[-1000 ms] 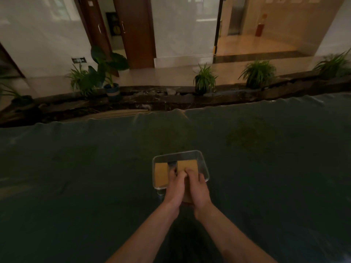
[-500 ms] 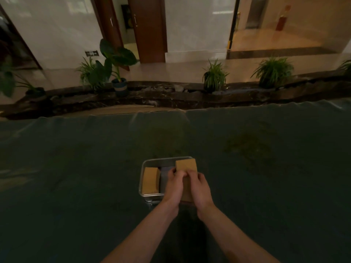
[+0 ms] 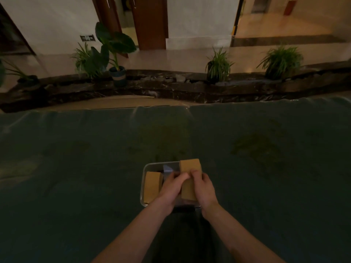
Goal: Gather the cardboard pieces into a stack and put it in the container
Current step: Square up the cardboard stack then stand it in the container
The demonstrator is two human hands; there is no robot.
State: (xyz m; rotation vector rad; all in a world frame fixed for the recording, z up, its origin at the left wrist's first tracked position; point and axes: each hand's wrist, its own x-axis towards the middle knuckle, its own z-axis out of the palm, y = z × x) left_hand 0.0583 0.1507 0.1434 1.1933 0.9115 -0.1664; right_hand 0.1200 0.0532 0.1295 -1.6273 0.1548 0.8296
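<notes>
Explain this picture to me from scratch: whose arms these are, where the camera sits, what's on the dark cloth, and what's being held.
There is no machine here. A person wears a camera on the head, so the single view looks forward and down over their own two bare arms. The left hand and right hand together grip a stack of cardboard pieces, holding it over the right side of a clear container. Another cardboard stack already stands inside the container on its left. The container rests on a dark green cloth covering the table. Beyond the table are potted plants along a dark stone ledge, and a lobby floor.
</notes>
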